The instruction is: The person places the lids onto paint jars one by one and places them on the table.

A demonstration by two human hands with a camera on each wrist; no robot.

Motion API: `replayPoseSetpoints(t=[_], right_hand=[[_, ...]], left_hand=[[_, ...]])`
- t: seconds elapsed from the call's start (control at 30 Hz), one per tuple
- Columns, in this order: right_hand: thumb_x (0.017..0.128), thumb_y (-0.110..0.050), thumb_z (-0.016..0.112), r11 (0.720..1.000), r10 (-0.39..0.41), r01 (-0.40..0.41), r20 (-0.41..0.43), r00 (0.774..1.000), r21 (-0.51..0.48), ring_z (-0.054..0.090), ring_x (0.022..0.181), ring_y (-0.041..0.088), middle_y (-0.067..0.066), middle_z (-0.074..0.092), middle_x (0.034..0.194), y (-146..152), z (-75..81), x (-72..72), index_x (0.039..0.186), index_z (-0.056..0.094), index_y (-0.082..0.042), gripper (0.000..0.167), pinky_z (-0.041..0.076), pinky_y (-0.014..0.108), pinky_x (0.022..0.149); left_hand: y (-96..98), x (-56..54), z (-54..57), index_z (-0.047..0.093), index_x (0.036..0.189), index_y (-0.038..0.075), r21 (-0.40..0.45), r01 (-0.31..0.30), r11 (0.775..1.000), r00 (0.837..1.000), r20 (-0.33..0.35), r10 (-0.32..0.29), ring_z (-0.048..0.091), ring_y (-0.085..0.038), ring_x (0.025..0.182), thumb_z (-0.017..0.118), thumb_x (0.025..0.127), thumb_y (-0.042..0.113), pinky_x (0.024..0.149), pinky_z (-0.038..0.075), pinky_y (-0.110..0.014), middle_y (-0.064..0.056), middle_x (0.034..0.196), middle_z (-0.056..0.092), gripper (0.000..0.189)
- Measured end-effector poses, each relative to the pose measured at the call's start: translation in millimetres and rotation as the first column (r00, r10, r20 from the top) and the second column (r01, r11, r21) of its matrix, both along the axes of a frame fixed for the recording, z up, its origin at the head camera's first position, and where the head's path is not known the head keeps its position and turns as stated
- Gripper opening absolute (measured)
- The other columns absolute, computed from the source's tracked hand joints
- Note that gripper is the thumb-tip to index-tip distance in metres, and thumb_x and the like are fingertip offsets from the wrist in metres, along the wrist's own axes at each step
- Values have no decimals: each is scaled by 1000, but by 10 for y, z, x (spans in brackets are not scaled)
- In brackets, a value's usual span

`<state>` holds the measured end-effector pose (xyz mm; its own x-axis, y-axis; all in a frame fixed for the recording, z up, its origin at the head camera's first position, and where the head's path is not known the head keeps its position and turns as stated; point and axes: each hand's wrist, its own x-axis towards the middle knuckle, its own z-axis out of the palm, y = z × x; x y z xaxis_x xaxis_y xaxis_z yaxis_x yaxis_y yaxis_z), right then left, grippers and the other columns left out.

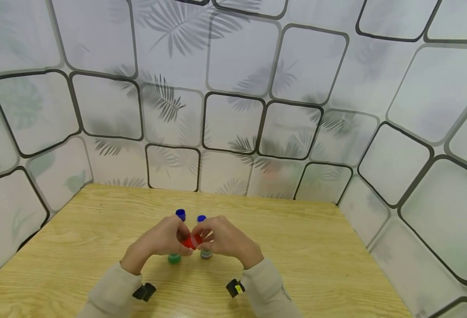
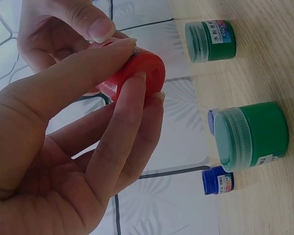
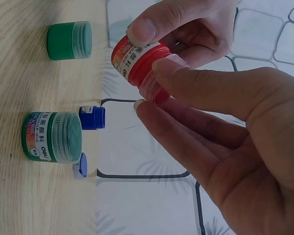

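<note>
Both hands [image 1: 165,237] [image 1: 227,238] grip the still-lidded red jar [image 3: 130,61]; the blue jar [image 1: 180,214] at its eleven o'clock is uncapped, green jars [image 3: 44,137] [image 3: 61,41] not.

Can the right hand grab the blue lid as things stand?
Probably not: the right hand pinches the red lid. If freed, likely yes; the blue lid lies past a green jar, which it would have to clear.
</note>
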<state>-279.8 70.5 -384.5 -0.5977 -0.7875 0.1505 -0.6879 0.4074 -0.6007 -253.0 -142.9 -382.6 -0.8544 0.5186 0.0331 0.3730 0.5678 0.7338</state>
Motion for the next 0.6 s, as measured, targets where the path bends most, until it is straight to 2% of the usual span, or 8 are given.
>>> replayPoseSetpoints(t=[0.13, 0.33, 0.5, 0.6], right_hand=[[91, -4, 76, 1000, -4, 4, -27, 1000, 16, 71, 90, 3, 3, 76, 104, -4, -6, -3, 111, 75, -9, 20, 56, 11, 77], [97, -13, 72, 998, -37, 37, -8, 999, 45, 70, 79, 1, 5, 79, 97, -7, -16, -1, 107, 76, -7, 13, 55, 12, 72], [100, -20, 69, 997, -49, 49, -5, 999, 63, 60, 62, -2, 5, 77, 86, -7, -11, 2, 100, 78, -6, 17, 51, 14, 60], [101, -24, 67, 996, -56, 56, -3, 998, 76, 61, 63, -2, 4, 77, 88, -5, -10, 1, 104, 77, -7, 20, 51, 14, 60]], left_hand=[[1, -7, 0, 80, 85, 8, -4, 2, 1000, 1000, -7, -2, 64, -9, 63, 86, 78, 7, 60, 54, -24, 0, 75, 75, 8], [3, -14, -1, 80, 84, 7, 3, 19, 1000, 1000, -17, -19, 64, -8, 63, 85, 79, 6, 60, 54, -23, 1, 74, 74, 7], [15, -11, 0, 81, 85, 7, 12, 24, 1000, 1000, -9, -24, 66, -9, 64, 85, 80, 5, 61, 55, -23, 1, 75, 76, 6], [17, -11, -3, 81, 85, 6, 12, 21, 1000, 1000, -7, -21, 66, -9, 64, 85, 79, 5, 62, 55, -23, 1, 75, 76, 7]])
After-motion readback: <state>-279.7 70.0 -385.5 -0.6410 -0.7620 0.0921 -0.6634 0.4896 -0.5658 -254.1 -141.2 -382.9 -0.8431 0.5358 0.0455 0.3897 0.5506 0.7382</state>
